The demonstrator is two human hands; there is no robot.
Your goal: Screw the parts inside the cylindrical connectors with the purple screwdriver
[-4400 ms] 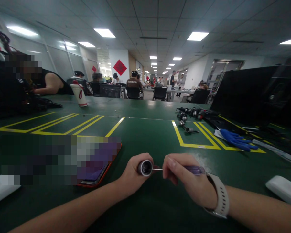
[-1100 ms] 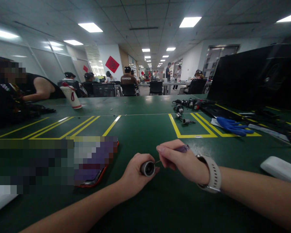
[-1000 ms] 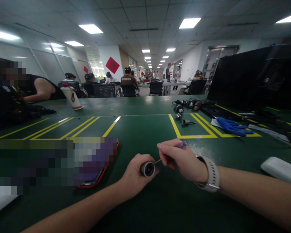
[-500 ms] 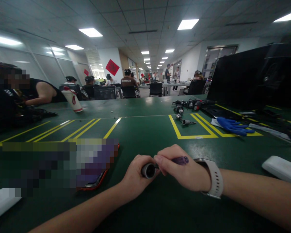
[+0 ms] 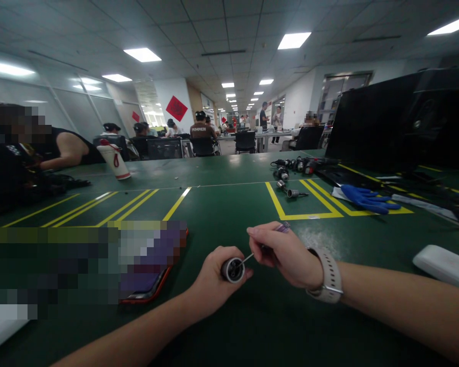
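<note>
The dark metal cylinder point(image 5: 229, 271) sits inside the curled left hand point(image 5: 213, 278), apparently raised off the counter point(image 5: 218, 219), thumb and fingers wrapped around its side. Its long axis seems to run away from the head camera, so the open mouth with its pale rim faces back toward the view; small shapes show within, too dark to name. The right hand point(image 5: 285, 252) pinches a slim tool point(image 5: 248, 258) between thumb and fingers, the purple handle point(image 5: 283, 227) showing above them. From there the thin metal shaft slants down and leftward, crossing the rim's right side into the mouth. So the cylinder lies left of the right hand and a little lower, near it but apart, while the left hand touches it directly. The two long axes do not line up: the shaft enters obliquely from the right, and that angle looks to matter most here. Whether its tip touches anything inside, I cannot tell. Beyond both hands, toward the right, loose metal parts point(image 5: 292, 193) lie on the counter, some inside yellow tape point(image 5: 294, 217), with a blue glove point(image 5: 367, 199) farther right
</note>
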